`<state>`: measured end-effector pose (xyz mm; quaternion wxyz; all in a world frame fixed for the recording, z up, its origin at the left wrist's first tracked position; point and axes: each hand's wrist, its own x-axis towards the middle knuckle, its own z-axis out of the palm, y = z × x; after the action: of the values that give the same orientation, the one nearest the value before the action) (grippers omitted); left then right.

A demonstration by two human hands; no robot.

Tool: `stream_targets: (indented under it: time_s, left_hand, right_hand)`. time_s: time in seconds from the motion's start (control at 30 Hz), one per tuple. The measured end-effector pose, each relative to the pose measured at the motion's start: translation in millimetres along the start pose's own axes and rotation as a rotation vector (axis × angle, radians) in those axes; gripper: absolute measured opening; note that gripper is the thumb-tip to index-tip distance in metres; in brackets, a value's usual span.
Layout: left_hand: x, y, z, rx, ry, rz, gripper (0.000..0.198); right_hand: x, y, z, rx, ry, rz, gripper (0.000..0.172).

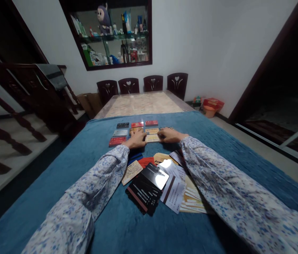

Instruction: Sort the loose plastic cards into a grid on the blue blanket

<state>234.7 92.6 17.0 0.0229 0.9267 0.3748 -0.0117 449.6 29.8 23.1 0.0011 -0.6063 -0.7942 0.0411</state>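
Observation:
A pale yellow card [152,138], possibly the top of a small stack, lies flat in the front row of a card grid. My left hand [136,139] is closed at its left edge, the thumb against it. At the right edge, my right hand [170,135] has its fingers curled in against the card. Directly behind lies another yellowish card [152,131]. An orange card [134,130] is partly covered by my left fingers. Nearer to me, between my forearms, is a loose heap with black cards [146,190], white cards [174,192] and a red card [146,162].
Other grid cards are a black card [122,125], red cards [137,124], a silvery card [120,133] and a front red card [117,141]. A blue cloth [72,169] covers the near table; its marble-like top [138,104] shows beyond. Dark chairs [153,83] stand behind.

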Motion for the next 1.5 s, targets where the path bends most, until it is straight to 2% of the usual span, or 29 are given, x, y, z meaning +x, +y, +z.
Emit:
stream_targets:
  time_s: [0.63,0.87,1.37,1.5]
  left_hand:
    - [8,4,-6.8,0.042,-0.034,-0.013,0.03]
    - [10,7,-3.5,0.075,-0.027,-0.016,0.034]
    - [-5,6,-1.5,0.079,0.077,0.058,0.033]
    - [-10,8,-3.6,0.103,0.085,0.096,0.029]
  right_hand:
    - [8,-4,-6,0.027,-0.092,0.04,0.023]
    - [13,-5,-4,0.037,-0.125,0.075,0.024]
    - [4,-8,-6,-0.006,-0.058,0.029,0.018]
    - [4,-7,-6,-0.027,-0.059,0.034,0.023]
